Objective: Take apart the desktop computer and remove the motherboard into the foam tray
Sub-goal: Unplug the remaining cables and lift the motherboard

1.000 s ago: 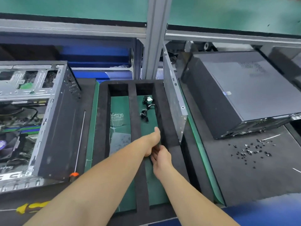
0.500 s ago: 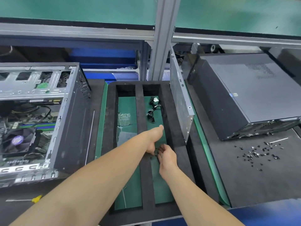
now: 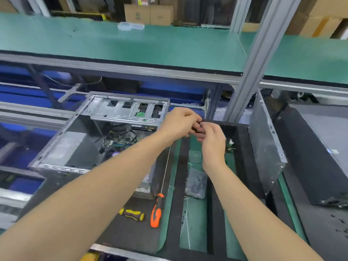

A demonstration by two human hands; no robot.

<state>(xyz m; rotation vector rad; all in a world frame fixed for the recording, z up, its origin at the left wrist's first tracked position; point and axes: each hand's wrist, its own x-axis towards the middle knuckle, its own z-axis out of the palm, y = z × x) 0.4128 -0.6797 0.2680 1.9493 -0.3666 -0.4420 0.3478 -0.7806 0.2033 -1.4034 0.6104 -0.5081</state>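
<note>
Motherboard (image 3: 118, 144) sits inside the open desktop computer (image 3: 128, 110), which lies on its side at the left of the bench, just beside the black foam tray (image 3: 213, 213). Above the tray's far end the left hand (image 3: 178, 123) and right hand (image 3: 212, 140) meet, fingers curled and pinching one small dark piece (image 3: 200, 127) between them; what it is I cannot tell. An orange-handled screwdriver (image 3: 157, 210) and a yellow-and-black tool handle (image 3: 131, 214) lie near the case, and a grey side panel (image 3: 263, 147) stands on edge at the tray's right.

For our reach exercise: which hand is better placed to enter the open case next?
Left, probably: left hand is nearest the open case; right hand over the foam tray. Both pinch a part.
</note>
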